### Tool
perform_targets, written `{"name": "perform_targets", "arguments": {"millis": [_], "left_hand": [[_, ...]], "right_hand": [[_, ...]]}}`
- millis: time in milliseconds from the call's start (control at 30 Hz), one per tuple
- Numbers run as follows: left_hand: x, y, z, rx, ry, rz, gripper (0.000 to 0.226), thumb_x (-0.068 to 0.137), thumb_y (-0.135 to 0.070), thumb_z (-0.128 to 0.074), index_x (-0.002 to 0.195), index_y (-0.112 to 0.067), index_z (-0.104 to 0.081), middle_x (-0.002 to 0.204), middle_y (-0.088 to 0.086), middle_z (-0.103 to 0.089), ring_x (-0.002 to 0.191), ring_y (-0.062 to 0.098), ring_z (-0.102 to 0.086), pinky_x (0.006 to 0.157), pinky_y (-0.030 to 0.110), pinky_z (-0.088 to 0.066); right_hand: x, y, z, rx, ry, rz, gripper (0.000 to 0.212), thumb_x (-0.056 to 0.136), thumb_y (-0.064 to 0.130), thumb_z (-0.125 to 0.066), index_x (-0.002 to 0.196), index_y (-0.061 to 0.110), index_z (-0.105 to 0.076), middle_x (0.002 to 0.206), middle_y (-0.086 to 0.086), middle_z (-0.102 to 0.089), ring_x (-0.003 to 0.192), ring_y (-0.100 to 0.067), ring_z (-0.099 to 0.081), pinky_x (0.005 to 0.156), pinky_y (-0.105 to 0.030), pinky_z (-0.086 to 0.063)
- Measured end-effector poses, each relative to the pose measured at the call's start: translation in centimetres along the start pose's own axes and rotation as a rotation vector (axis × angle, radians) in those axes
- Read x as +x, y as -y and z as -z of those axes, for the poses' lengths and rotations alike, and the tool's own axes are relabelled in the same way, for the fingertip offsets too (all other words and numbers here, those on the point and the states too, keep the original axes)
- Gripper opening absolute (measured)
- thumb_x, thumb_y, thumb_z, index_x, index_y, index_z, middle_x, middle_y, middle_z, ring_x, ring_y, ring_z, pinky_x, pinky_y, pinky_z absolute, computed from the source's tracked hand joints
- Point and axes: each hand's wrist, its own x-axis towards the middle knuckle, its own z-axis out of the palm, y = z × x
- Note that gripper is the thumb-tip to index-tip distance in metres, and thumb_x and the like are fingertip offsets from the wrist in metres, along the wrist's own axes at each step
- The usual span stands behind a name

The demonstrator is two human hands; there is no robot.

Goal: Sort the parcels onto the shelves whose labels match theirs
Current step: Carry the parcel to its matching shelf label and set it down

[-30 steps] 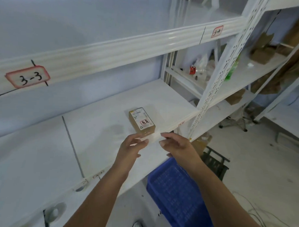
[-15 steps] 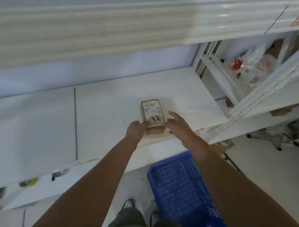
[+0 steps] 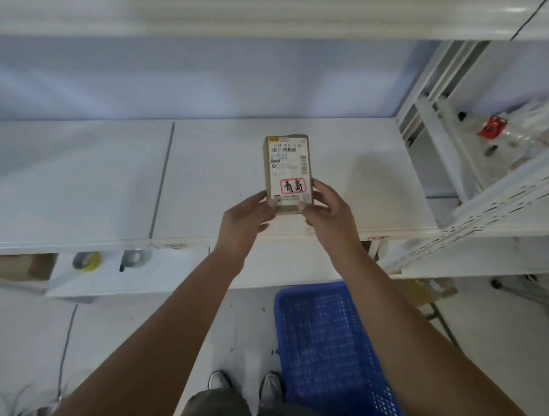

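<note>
A small brown cardboard parcel [image 3: 286,164] with a white shipping label and a red-framed handwritten sticker lies over the white shelf [image 3: 79,174], near its front edge. My left hand [image 3: 246,222] grips its near left corner. My right hand [image 3: 328,216] grips its near right side, fingers wrapped along the edge. Whether the parcel rests flat on the shelf or is lifted slightly, I cannot tell.
A blue plastic basket [image 3: 330,345] stands on the floor to the right of my feet. Tape rolls [image 3: 87,260] sit on the lower shelf at left. A neighbouring rack [image 3: 500,186] at right holds plastic bags and a red item. An upper shelf edge [image 3: 275,16] runs overhead.
Both hands have closed on the parcel's near end, which they only touched before. The parcel now lies straight. The camera has tilted further down.
</note>
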Motion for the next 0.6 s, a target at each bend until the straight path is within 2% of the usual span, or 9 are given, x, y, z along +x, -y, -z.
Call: {"name": "perform_targets", "arguments": {"millis": [67, 167, 300, 400, 500, 600], "left_hand": [[-2.3, -1.1, 0.9, -0.014, 0.009, -0.064, 0.04, 0.096, -0.038, -0.074, 0.136, -0.028, -0.074, 0.124, -0.001, -0.082, 0.116, 0.025, -0.076, 0.105, 0.041, -0.058], [-5.6, -2.6, 2.2, -0.006, 0.017, -0.127, 0.039, 0.097, -0.035, -0.074, 0.135, -0.029, -0.074, 0.123, -0.003, -0.082, 0.114, 0.022, -0.078, 0.106, 0.042, -0.058], [-9.2, -4.7, 3.8, 0.055, 0.033, -0.232, 0.029, 0.095, -0.041, -0.074, 0.122, -0.049, -0.073, 0.13, -0.008, -0.08, 0.119, 0.019, -0.075, 0.105, 0.038, -0.058], [-10.8, -5.5, 5.4, 0.048, 0.04, -0.261, 0.03, 0.095, -0.039, -0.074, 0.125, -0.046, -0.075, 0.125, -0.011, -0.081, 0.118, 0.018, -0.076, 0.103, 0.037, -0.058], [-12.0, -5.8, 6.6, 0.023, 0.04, -0.267, 0.037, 0.095, -0.038, -0.074, 0.132, -0.036, -0.075, 0.125, -0.009, -0.082, 0.117, 0.02, -0.077, 0.105, 0.042, -0.058], [-12.8, -5.8, 7.5, 0.014, 0.031, -0.27, 0.042, 0.093, -0.042, -0.077, 0.134, -0.035, -0.075, 0.128, -0.009, -0.081, 0.121, 0.023, -0.075, 0.108, 0.046, -0.056]], "right_hand": [[-1.8, 1.4, 0.5, 0.079, 0.001, -0.003, 0.055, 0.099, 0.028, -0.075, 0.152, 0.033, -0.059, 0.136, 0.008, -0.074, 0.119, -0.011, -0.072, 0.108, -0.045, -0.059], [-4.3, 3.2, 1.1, 0.155, 0.047, -0.009, 0.06, 0.096, 0.031, -0.079, 0.153, 0.036, -0.058, 0.139, 0.008, -0.074, 0.132, -0.015, -0.067, 0.114, -0.049, -0.055], [-7.5, 5.1, 1.4, 0.243, 0.134, 0.074, 0.051, 0.099, 0.019, -0.076, 0.146, 0.036, -0.064, 0.126, 0.012, -0.082, 0.127, -0.016, -0.072, 0.101, -0.037, -0.063], [-9.4, 6.4, 1.1, 0.272, 0.155, 0.121, 0.051, 0.099, 0.018, -0.077, 0.146, 0.034, -0.065, 0.127, 0.01, -0.082, 0.128, -0.017, -0.072, 0.101, -0.037, -0.063], [-10.8, 7.4, 0.6, 0.254, 0.15, 0.147, 0.051, 0.098, 0.018, -0.077, 0.144, 0.037, -0.065, 0.126, 0.011, -0.082, 0.128, -0.017, -0.072, 0.102, -0.038, -0.062], [-11.8, 8.0, 0.2, 0.236, 0.15, 0.166, 0.056, 0.098, 0.018, -0.077, 0.15, 0.036, -0.063, 0.128, 0.013, -0.081, 0.128, -0.016, -0.072, 0.102, -0.036, -0.063]]}}
